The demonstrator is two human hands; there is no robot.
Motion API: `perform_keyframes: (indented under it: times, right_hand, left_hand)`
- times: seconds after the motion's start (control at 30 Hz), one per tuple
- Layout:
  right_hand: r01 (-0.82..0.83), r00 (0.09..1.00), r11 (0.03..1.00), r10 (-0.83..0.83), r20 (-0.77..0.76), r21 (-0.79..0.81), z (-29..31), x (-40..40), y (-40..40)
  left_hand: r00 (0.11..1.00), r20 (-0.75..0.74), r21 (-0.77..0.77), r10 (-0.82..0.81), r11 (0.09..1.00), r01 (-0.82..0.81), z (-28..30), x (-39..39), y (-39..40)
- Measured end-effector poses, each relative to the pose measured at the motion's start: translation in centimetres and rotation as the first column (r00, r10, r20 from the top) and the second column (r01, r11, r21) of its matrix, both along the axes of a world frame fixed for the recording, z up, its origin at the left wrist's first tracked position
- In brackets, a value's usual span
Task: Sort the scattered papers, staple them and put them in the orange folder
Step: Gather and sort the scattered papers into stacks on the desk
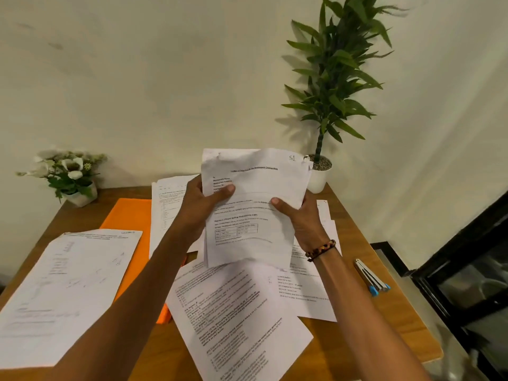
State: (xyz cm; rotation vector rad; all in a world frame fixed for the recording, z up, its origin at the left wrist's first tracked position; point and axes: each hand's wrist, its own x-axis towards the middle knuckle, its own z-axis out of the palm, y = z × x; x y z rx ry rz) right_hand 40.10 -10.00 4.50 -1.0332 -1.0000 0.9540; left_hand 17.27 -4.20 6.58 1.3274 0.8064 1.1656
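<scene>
White printed sheets (255,207) are held above the tabletop (384,237) as a thin sheaf — light, limp, prone to slip and crease. Judged best gripped along the side edges, as now: the left hand (203,204) and the right hand (299,218) each pinch one side, thumbs on the front page, which carries typed text, a small table and a handwritten corner mark. More loose papers (236,314) lie scattered below. The orange folder (126,215) lies left, partly covered; the stapler (371,279) rests right.
</scene>
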Motion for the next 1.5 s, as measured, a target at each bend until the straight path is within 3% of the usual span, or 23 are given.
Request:
perform_keyframes:
  times: [0.1,0.2,0.43,0.6,0.7,0.87,1.13,1.27,1.5]
  right_hand:
    - [-0.022,0.996,1.0,0.021,0.084,0.012,-0.2,-1.0,0.3]
    - [-0.02,0.986,0.997,0.032,0.162,-0.072,-1.7,-1.8,0.5]
    - [0.053,0.997,0.996,-0.049,0.062,-0.074,-2.6,-1.9,0.3]
    - [0.177,0.947,0.982,-0.188,0.262,0.065,-1.5,-2.3,0.7]
    - [0.166,0.909,0.979,-0.198,0.367,0.119,-0.1,-2.5,1.5]
    - [-0.005,0.88,0.999,-0.016,0.474,0.042,0.2,-3.7,3.0]
    - [-0.279,0.84,0.946,0.325,0.435,-0.166,-4.7,-9.0,2.0]
    - [-0.306,0.836,0.932,0.361,0.414,-0.194,-6.4,-10.5,1.9]
    - [-0.246,0.84,0.935,0.337,0.424,-0.256,-7.6,-12.1,2.6]
  left_hand:
    - [0.998,-0.062,0.032,-0.011,0.999,0.013,-1.1,-0.6,0.1]
    - [0.989,-0.134,0.0,-0.054,0.999,0.055,-2.8,-1.1,-0.1]
    - [0.978,-0.202,-0.055,-0.054,0.998,0.043,-4.5,-0.4,-1.0]
    - [0.986,-0.167,-0.064,0.024,0.997,-0.035,-2.9,-0.4,-1.0]
    - [0.99,-0.125,-0.113,-0.07,0.992,0.056,-1.3,-1.8,-0.6]
    - [0.971,-0.171,-0.153,-0.164,0.978,0.139,-0.6,-6.2,-0.3]
    - [0.988,-0.152,-0.308,-0.038,0.951,-0.011,-5.3,-11.7,-2.6]
    - [0.967,-0.252,-0.333,-0.036,0.941,-0.052,-7.2,-14.2,-3.7]
    - [0.911,-0.387,-0.266,0.14,0.929,-0.256,-8.4,-16.3,-4.8]
